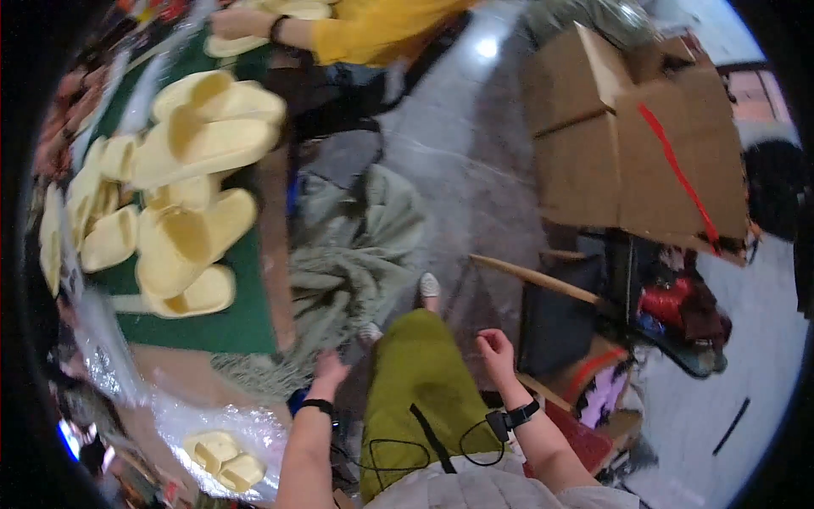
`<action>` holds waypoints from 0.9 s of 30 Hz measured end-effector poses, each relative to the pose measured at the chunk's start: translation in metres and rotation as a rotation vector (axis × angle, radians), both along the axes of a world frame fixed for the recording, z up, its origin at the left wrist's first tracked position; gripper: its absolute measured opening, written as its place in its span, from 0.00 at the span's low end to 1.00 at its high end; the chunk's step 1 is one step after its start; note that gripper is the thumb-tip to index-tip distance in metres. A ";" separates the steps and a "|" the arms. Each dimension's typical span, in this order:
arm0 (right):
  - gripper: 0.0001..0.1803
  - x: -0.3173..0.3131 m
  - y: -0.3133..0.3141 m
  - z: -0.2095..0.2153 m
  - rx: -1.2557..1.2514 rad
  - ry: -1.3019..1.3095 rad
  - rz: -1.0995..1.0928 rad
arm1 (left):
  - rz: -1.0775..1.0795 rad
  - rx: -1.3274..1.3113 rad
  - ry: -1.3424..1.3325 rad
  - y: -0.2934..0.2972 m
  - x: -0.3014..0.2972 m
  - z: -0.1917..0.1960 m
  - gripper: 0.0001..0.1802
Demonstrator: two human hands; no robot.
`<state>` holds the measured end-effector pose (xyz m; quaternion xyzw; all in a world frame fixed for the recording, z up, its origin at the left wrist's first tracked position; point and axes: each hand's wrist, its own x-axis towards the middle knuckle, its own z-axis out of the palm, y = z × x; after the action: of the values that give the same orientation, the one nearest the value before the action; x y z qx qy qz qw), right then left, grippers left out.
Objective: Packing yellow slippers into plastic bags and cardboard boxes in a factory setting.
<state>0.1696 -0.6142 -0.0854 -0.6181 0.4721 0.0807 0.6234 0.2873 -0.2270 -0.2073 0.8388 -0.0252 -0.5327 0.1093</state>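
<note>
My right hand (495, 349) hangs over the right side of my green skirt (420, 373), its fingers curled in and nothing visible in them. To the left of the skirt is my left hand (331, 371), small and blurred, near the fringe of a grey-green cloth (356, 229); its fingers cannot be made out. Several pale yellow slide sandals (212, 144) lie in a loose pile on a green mat (252, 318) upon the table at left. Another pair of yellow slides (225, 462) rests on clear plastic wrap (170, 424) nearer to me.
Across the table's far end reaches another person's arm in a yellow sleeve (381, 34). An open cardboard box (678, 153) with red tape stands at right. Below it are a wooden stick (534, 278) and a dark chair (560, 314). A thin black cable (398, 441) loops over my lap.
</note>
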 end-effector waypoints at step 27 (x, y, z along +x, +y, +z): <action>0.16 0.090 -0.247 -0.042 -0.307 -0.254 -0.328 | -0.441 -0.450 -0.447 -0.111 -0.043 0.145 0.31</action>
<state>0.2592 -0.8616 -0.1274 -0.6260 0.4905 -0.1724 0.5813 0.2445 -0.3384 -0.0628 0.8638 -0.3445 -0.3285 0.1655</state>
